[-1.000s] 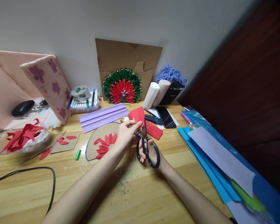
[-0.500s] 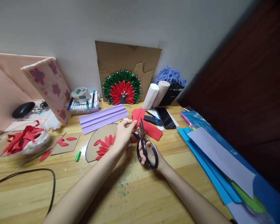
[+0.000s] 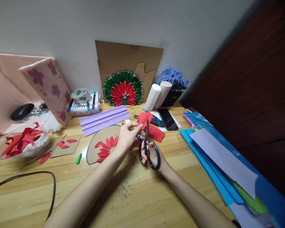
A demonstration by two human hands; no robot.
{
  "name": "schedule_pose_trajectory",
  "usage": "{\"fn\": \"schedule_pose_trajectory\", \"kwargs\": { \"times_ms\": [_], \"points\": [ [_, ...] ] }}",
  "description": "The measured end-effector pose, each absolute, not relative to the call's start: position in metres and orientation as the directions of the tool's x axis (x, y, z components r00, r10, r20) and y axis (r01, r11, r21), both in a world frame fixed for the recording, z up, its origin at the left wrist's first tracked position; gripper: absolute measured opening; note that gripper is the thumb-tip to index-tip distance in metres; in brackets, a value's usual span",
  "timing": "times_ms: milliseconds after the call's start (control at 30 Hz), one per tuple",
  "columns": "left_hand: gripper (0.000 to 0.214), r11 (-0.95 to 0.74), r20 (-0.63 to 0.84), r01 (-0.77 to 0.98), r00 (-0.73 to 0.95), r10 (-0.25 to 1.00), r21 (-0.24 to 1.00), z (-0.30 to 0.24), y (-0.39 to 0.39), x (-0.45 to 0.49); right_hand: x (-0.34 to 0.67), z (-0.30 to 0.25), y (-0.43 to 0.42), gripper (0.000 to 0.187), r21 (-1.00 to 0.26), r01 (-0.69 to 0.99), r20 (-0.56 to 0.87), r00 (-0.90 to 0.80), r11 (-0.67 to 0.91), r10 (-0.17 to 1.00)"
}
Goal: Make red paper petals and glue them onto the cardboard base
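My left hand (image 3: 127,136) pinches a piece of red crepe paper (image 3: 143,119) just above the table. My right hand (image 3: 153,154) grips black-handled scissors (image 3: 148,148), whose blades point up into that red paper. More folded red crepe paper (image 3: 156,133) lies right behind the blades. Under my left hand lies a half-round cardboard piece (image 3: 102,144) with several red paper petals stuck on it.
A peacock-like red and green paper fan (image 3: 123,88) leans on cardboard at the wall. Purple crepe paper (image 3: 104,118), markers (image 3: 84,106), a phone (image 3: 168,119), white rolls (image 3: 156,95), a bowl of red scraps (image 3: 21,144), blue sheets (image 3: 218,161) and a black cable (image 3: 38,180) lie around.
The scissor blades have closed further on the red paper, and my left hand shifted slightly right with it. Both hands stay in about the same place.
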State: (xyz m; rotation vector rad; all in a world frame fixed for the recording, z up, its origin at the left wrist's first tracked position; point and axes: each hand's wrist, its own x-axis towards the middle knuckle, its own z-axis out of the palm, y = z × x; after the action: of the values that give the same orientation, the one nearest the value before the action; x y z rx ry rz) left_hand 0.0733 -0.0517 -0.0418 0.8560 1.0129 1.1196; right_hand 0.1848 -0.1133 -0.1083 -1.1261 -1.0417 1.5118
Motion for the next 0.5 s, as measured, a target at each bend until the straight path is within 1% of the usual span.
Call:
{"fn": "schedule_pose_trajectory", "kwargs": {
  "times_ms": [233,367,433,500],
  "points": [
    [0.018,0.183,-0.161,-0.310,0.096,0.982,0.933,-0.047,-0.047,0.069,0.189,-0.114,-0.109,0.056,-0.951,-0.200,-0.209,-0.138,-0.234,0.968],
    [0.020,0.152,-0.142,-0.309,0.054,0.988,0.939,-0.050,-0.043,0.068,0.187,-0.109,-0.107,0.047,-0.911,-0.281,-0.253,-0.196,-0.302,0.947],
    [0.021,0.145,-0.144,-0.311,0.025,0.989,0.939,-0.052,-0.043,0.067,0.185,-0.106,-0.107,0.045,-0.885,-0.323,-0.277,-0.214,-0.336,0.937],
    [0.023,0.140,-0.144,-0.325,0.013,0.989,0.935,-0.052,-0.043,0.066,0.183,-0.102,-0.108,0.048,-0.881,-0.327,-0.286,-0.211,-0.343,0.935]
  ]
}}
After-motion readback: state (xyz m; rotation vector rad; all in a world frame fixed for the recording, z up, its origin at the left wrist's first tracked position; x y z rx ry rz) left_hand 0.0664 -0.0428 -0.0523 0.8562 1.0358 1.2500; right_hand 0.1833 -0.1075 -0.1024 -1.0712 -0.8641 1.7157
